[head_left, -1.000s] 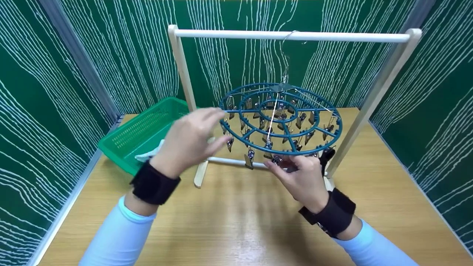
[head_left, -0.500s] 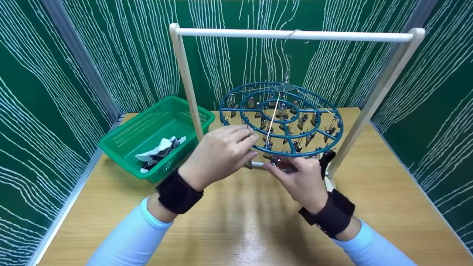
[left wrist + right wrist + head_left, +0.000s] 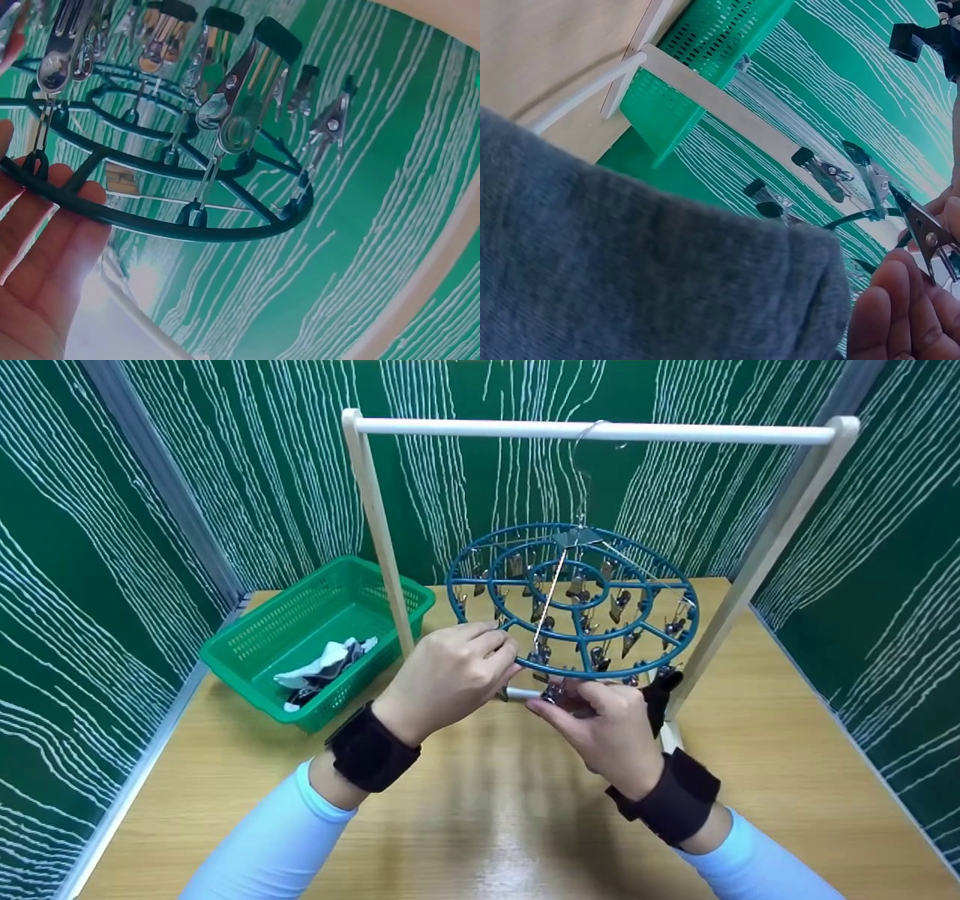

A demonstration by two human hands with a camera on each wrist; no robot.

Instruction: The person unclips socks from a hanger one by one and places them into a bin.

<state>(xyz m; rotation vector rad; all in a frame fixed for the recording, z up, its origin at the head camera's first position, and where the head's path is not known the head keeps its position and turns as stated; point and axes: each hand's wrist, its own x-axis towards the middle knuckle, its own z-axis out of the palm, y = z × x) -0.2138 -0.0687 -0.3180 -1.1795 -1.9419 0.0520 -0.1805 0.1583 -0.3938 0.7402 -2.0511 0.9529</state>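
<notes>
A round blue-green clip hanger (image 3: 695, 611) with several metal clips hangs by its hook from a rail. My left hand (image 3: 454, 675) grips the outer ring at its front left, and in the left wrist view the fingers (image 3: 64, 232) lie against the rim. At the front edge my right hand (image 3: 611, 727) pinches a metal clip (image 3: 552, 692); the right wrist view shows this clip (image 3: 930, 234) between thumb and fingers. Just right of that hand hangs a black cloth piece (image 3: 661, 694). Grey fabric (image 3: 645, 247) fills much of the right wrist view.
The hanger's rail (image 3: 465, 427) belongs to a wooden stand on the table (image 3: 480, 810). Behind its left post (image 3: 379, 521) sits a green basket (image 3: 247, 690) with white, grey and black cloth items (image 3: 326, 667) inside. Green walls with white streaks (image 3: 285, 472) enclose the table.
My left hand has moved right from the ring's left side to its front rim and now grips there. The right hand stays at the clip, and the hanger has turned slightly.
</notes>
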